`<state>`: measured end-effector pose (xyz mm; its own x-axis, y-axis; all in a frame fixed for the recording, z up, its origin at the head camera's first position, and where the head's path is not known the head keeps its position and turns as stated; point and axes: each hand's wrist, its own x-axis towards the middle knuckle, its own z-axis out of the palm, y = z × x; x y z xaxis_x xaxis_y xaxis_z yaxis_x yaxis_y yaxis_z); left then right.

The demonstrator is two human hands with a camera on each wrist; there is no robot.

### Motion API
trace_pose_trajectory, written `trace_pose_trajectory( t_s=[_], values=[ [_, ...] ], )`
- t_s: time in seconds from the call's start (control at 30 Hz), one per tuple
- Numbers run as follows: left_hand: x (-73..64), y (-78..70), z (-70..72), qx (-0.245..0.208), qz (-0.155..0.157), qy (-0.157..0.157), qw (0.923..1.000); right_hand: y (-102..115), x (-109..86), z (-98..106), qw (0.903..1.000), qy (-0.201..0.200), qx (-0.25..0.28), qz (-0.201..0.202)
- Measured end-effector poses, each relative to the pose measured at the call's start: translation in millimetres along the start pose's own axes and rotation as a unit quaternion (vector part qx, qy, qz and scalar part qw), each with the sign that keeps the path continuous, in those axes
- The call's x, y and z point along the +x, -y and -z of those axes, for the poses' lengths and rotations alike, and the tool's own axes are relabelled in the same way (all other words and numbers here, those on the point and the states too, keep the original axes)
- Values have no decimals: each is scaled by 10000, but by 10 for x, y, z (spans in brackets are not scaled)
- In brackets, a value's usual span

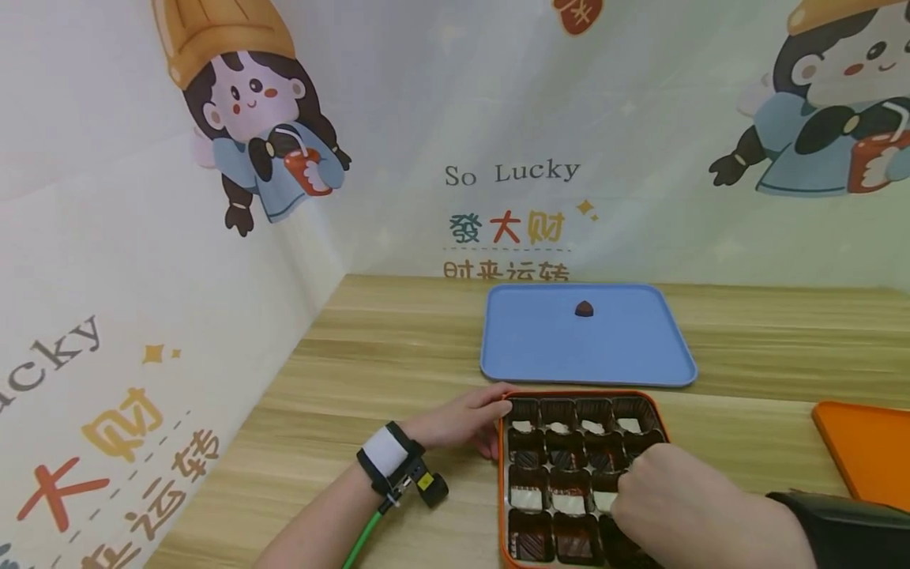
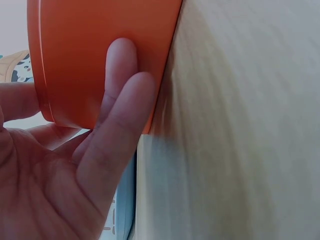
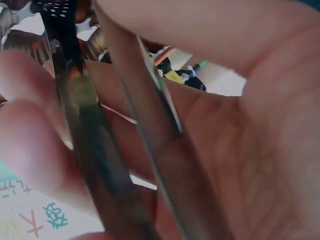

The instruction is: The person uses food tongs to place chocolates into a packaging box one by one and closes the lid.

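Note:
An orange box (image 1: 502, 490) of dark chocolates (image 1: 529, 545) in brown cups lies near the table's front edge. My left hand (image 1: 462, 423) rests on its far left corner, with straight fingers (image 2: 115, 115) pressed flat against the orange wall (image 2: 90, 40). My right hand (image 1: 675, 490) hovers over the box's right side and covers several cups. In the right wrist view, that right hand (image 3: 260, 125) grips a pair of metal tongs (image 3: 85, 125) whose tips point into the box. One chocolate (image 1: 584, 309) sits alone on the blue tray (image 1: 540, 348) behind the box.
The wooden table (image 1: 370, 371) meets a printed cartoon backdrop (image 1: 213, 276) at the left and the back. An orange lid (image 1: 863, 446) lies at the right edge. Some cups in the box show white bottoms.

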<state>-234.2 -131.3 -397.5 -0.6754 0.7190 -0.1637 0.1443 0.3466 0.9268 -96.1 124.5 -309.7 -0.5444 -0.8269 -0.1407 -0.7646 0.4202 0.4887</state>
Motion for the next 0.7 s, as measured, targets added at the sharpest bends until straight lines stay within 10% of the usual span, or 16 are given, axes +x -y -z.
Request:
trace_pose_trajectory(
  t_s=[0.33, 0.7],
  values=[
    [-2, -4, 39, 164, -109, 105, 9998, -131, -4, 89, 9960, 515, 625, -365],
    [-1, -9, 17, 182, -86, 46, 9998, -980, -234, 31, 9458, 299, 2711, -1762]
  ],
)
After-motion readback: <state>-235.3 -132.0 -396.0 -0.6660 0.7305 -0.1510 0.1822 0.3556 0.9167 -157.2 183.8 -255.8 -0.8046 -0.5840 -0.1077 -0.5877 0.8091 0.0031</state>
